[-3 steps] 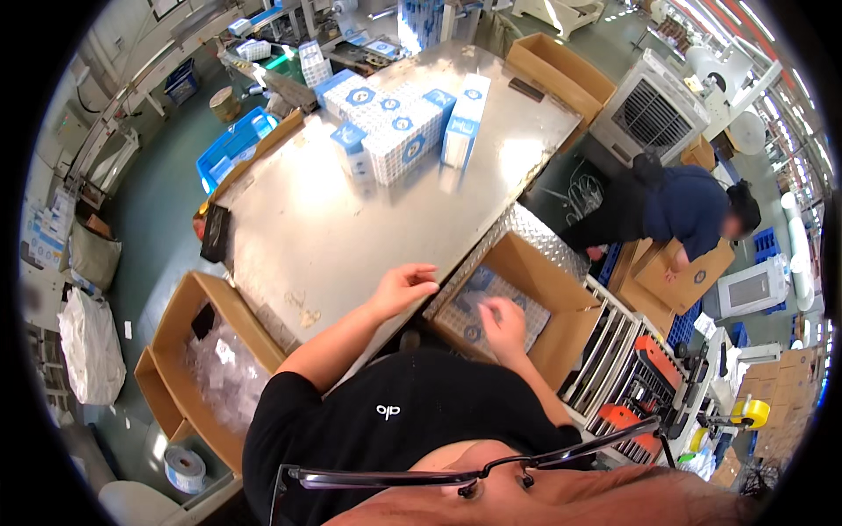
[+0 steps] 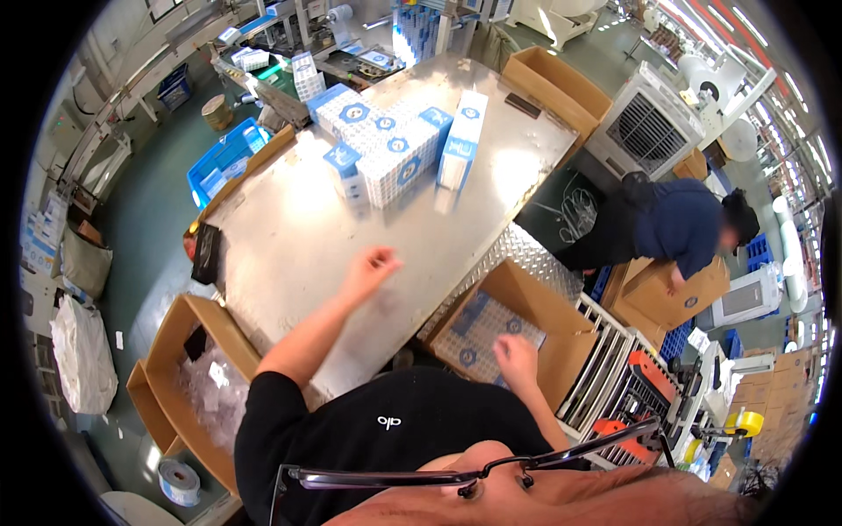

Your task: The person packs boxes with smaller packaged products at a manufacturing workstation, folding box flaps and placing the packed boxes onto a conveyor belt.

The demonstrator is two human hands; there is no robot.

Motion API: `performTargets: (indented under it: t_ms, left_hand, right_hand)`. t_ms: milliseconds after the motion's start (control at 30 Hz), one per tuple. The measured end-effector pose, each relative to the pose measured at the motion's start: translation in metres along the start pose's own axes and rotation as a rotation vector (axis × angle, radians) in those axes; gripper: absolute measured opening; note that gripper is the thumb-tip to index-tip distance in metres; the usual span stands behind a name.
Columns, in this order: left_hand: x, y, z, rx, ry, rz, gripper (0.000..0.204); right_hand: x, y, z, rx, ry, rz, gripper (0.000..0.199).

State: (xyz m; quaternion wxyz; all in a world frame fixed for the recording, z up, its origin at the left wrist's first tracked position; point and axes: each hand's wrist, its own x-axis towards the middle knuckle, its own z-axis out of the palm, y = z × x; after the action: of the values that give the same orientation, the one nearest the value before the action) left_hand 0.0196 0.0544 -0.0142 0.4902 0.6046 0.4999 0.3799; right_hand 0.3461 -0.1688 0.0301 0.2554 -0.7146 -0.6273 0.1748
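- A factory floor with green paint surrounds a long metal table (image 2: 289,237), its steel top shining under the lights.
- At the far end of the table stands a cluster of blue-and-white cartons (image 2: 386,145), some stacked flat, one tall one (image 2: 462,140) upright beside them.
- The person's left hand (image 2: 370,267) hovers over the bare middle of the table, fingers curled loosely with thumb and fingertips drawn near together; it is blurred, and whether it pinches anything cannot be told.
- The right hand (image 2: 516,358) reaches down into an open cardboard box (image 2: 566,337) that stands just beside the table's near right edge, fingers bent, resting on or just above the layer of patterned blue-and-white packs (image 2: 482,329) lying flat inside; whether it grips one cannot be told.
- To the person's left, a second open brown box (image 2: 171,337) holds crumpled clear plastic wrap (image 2: 210,390).
- A roll of tape (image 2: 178,480) lies on the floor near that box, and a white sack (image 2: 83,355) sits further left.
- Across the aisle on the right, another person in dark blue (image 2: 675,228) bends over a closed cardboard carton (image 2: 671,294).
- A white cooling fan unit (image 2: 649,131) stands beyond the table, next to an empty brown box (image 2: 561,88).
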Motion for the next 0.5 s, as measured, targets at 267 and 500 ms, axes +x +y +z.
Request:
performTargets:
  t_ms: [267,500]
  left_hand:
    - [0.318,0.021,-0.163,0.884,0.383,0.187,0.075]
    - [0.403,-0.024,-0.158,0.241,0.120,-0.543,0.078]
  right_hand:
    - [0.134,-0.070,0.041,0.200,0.066,0.056,0.034]
    - [0.232,-0.092,0.063,0.122,0.021,-0.043,0.039]
